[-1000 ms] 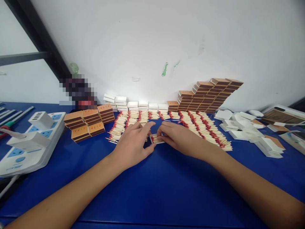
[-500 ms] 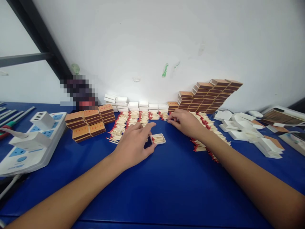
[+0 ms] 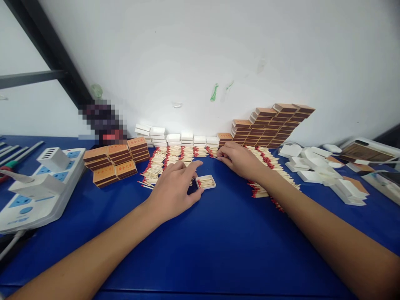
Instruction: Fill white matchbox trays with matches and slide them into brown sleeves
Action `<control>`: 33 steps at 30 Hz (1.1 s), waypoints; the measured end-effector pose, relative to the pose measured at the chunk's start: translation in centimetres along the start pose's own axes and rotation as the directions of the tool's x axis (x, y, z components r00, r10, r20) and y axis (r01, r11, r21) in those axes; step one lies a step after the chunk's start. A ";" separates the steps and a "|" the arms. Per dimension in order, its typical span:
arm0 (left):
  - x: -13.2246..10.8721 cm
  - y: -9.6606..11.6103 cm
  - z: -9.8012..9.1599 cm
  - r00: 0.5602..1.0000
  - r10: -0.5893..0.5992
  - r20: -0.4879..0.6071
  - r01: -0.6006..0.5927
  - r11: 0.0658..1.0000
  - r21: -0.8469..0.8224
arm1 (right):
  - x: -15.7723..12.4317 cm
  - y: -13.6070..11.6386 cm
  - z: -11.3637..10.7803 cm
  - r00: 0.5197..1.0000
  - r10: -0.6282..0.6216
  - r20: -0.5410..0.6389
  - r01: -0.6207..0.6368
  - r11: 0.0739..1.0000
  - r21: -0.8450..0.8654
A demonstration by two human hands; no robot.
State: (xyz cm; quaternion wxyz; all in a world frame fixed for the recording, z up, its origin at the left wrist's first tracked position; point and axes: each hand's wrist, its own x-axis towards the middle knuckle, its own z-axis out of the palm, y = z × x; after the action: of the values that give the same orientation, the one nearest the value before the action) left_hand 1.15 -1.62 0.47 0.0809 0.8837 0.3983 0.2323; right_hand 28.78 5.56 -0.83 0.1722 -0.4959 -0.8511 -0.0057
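Note:
A small white matchbox tray (image 3: 212, 186) lies on the blue table, with several red-headed matches (image 3: 206, 182) inside. My left hand (image 3: 175, 185) is at its left side, thumb and forefinger spread apart, the thumb tip by the tray's near corner. Farther right, my right hand (image 3: 236, 158) has its fingertips pinched together on matches at the edge of the loose matches (image 3: 212, 151) by the wall. Those fingers partly hide what they grip. More loose matches (image 3: 159, 160) lie behind my left hand, and another spread of matches (image 3: 261, 191) lies under my right forearm.
Stacked matchboxes (image 3: 268, 129) stand against the wall at right, more matchboxes (image 3: 115, 162) at left. White trays (image 3: 175, 138) line the wall. Loose white trays (image 3: 318, 166) are heaped at right, near a phone (image 3: 368, 150). A power strip (image 3: 59, 200) with plugs sits at left.
The view has shifted slightly. Both hands stay in nearly the same places, the right fingertips still pinched by the matches and the left hand still beside the tray.

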 end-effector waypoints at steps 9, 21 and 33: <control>0.0 0.0 -0.1 1.000 -0.001 -0.005 0.001 1.000 -0.003 | 0.1 -0.1 0.1 1.000 0.001 -0.020 -0.001 1.000 0.003; 0.0 0.0 0.0 1.000 0.000 -0.004 0.000 1.000 -0.003 | 0.2 -0.2 0.6 0.999 -0.011 -0.045 0.011 1.000 0.003; 0.2 0.0 0.1 1.000 0.000 -0.007 0.000 1.000 0.005 | 0.3 -0.5 0.5 0.999 -0.016 -0.045 0.017 1.000 0.014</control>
State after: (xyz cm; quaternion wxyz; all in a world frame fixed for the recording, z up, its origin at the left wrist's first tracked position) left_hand 1.28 -1.47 0.38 0.0775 0.8830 0.3993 0.2345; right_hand 28.13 5.64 -1.19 0.1948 -0.4874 -0.8511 -0.0120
